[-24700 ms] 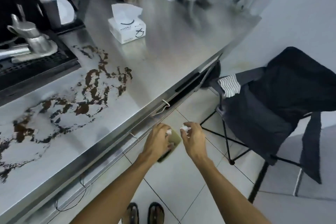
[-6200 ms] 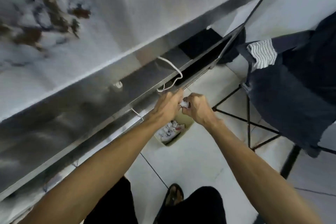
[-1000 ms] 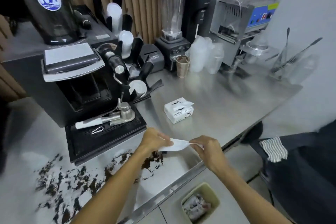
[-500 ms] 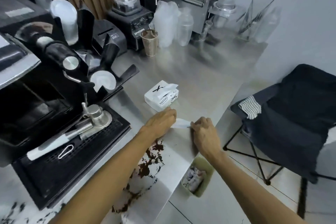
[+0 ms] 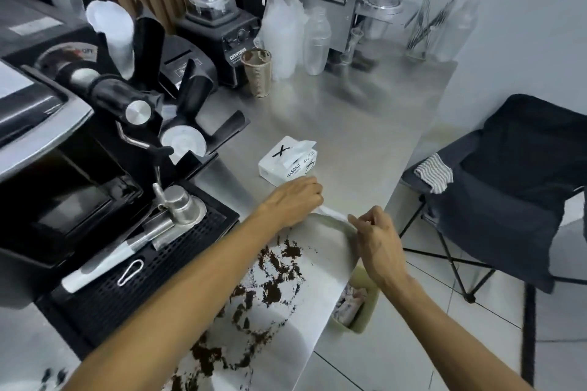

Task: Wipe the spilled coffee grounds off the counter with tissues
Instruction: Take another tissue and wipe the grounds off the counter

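Beyond the tissue box point(image 5: 287, 159) the steel desk point(image 5: 355, 124) is lying open to its right edge. Both hands have slid nearer that box than half a second ago. The left hand point(image 5: 293, 200) and right hand point(image 5: 376, 236) are pinching a tissue point(image 5: 333, 216) between them, above the coffee grounds point(image 5: 273, 282).

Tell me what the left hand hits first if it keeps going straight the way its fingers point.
The left hand points up and to the right across the counter. The tissue pack lies just beyond its knuckles, so it would probably meet that first, though depth is hard to judge and it might slide past the pack's near corner.
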`<state>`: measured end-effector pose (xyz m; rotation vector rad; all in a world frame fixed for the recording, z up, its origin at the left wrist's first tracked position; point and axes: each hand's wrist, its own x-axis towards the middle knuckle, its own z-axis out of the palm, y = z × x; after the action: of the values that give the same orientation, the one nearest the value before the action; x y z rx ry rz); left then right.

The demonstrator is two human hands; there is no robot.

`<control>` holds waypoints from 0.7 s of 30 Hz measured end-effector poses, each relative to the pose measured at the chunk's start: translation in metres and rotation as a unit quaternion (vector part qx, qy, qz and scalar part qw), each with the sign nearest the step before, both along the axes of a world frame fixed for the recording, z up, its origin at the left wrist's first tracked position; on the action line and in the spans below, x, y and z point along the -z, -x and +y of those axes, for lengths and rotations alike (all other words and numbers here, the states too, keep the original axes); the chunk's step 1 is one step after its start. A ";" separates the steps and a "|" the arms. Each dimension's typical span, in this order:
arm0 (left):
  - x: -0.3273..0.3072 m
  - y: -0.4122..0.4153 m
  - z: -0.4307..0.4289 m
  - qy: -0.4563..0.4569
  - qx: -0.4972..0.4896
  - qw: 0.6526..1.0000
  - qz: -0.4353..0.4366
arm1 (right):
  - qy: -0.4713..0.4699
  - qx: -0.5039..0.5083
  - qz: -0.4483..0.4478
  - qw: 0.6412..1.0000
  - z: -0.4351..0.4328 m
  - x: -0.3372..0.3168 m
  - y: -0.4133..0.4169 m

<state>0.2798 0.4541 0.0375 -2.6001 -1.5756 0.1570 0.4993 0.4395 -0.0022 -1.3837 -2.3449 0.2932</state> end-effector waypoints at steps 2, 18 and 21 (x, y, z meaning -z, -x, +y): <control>0.002 -0.012 0.001 0.028 -0.009 1.000 0.000 | -0.012 0.015 -0.046 0.999 -0.002 0.007 -0.003; -0.025 0.026 -0.020 0.060 0.053 0.997 0.007 | 0.007 0.111 0.115 0.987 -0.083 0.008 0.051; -0.022 0.026 -0.009 0.056 0.019 0.998 0.029 | 0.014 0.107 0.050 0.993 -0.050 0.012 0.054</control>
<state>0.2534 0.4454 0.0594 -2.6798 -1.5410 0.3258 0.4452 0.3893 -0.0139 -1.5804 -2.0979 0.3238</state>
